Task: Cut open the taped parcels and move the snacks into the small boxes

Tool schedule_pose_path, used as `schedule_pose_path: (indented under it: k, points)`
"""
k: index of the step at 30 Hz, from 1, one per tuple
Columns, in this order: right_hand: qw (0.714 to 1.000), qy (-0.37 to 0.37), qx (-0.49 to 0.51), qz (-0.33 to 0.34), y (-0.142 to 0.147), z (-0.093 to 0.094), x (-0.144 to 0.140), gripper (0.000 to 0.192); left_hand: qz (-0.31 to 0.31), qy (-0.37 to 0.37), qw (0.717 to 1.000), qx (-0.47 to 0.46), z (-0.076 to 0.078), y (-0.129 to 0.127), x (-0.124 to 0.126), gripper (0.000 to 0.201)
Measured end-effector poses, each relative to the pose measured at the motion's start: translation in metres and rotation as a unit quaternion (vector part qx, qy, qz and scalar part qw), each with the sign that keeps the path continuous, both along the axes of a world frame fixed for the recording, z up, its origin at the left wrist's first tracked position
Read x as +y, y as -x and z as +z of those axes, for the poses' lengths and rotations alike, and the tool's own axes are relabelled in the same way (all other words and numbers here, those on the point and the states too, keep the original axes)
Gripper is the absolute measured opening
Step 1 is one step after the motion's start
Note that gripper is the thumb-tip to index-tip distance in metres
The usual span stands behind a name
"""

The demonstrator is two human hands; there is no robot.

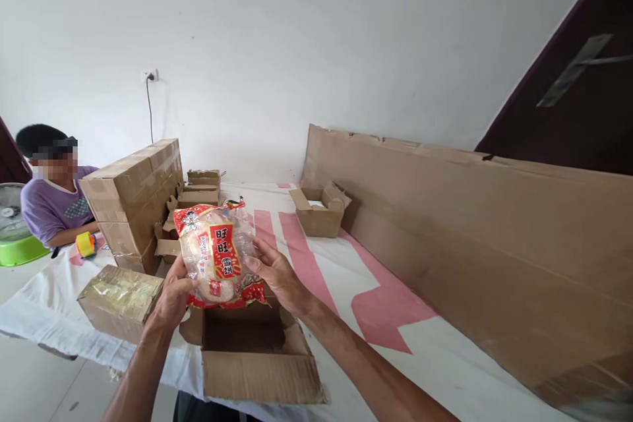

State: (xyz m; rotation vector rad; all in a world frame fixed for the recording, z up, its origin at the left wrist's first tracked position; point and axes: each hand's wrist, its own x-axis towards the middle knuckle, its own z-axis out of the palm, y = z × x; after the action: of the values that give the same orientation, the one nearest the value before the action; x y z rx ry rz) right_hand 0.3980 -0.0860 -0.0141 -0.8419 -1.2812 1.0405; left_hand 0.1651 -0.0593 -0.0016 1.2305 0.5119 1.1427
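A red and clear plastic bag of rice crackers [213, 257] is held up between both hands, its printed front facing me. My left hand [174, 293] grips its lower left edge, thumb in front. At the right edge, my right hand [279, 273] pinches the clear plastic with thumb and fingers. Directly below the bag stands an open cardboard box [262, 376], its flaps folded outward; the part of its inside that shows is dark, and the bag hides the far rim.
A taped box [121, 293] lies left of my left hand. Behind it rise stacked cartons [133, 198], with open boxes [198, 194] beside them. Another open box [321, 211] stands further back, near a long cardboard panel [469, 244]. A tape roll [86, 245] lies near a seated person [59, 204].
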Motion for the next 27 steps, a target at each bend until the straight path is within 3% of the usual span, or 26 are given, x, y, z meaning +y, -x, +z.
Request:
schedule_pose_path:
  k: [6, 11, 15, 19, 27]
  points:
    - [0.996, 0.001, 0.073, -0.054, 0.013, -0.002, 0.011, 0.073, 0.016, -0.003, 0.998, 0.056, -0.006, -0.005, 0.011, 0.075]
    - [0.998, 0.018, 0.066, 0.004, 0.013, 0.001, 0.023, 0.060, 0.080, -0.009, 0.996, 0.041, -0.001, -0.005, 0.032, 0.078]
    - [0.996, 0.027, 0.077, -0.030, 0.014, 0.000, 0.047, 0.054, 0.097, -0.011, 0.994, 0.046, 0.004, -0.007, 0.050, 0.077]
    - [0.993, 0.022, 0.093, -0.071, 0.016, -0.004, 0.076, 0.054, 0.067, 0.009, 0.996, 0.065, -0.007, -0.009, 0.066, 0.064]
    - [0.991, 0.047, 0.085, -0.096, 0.013, -0.021, 0.112, 0.052, 0.079, 0.024, 0.995, 0.054, -0.026, -0.013, 0.099, 0.068]
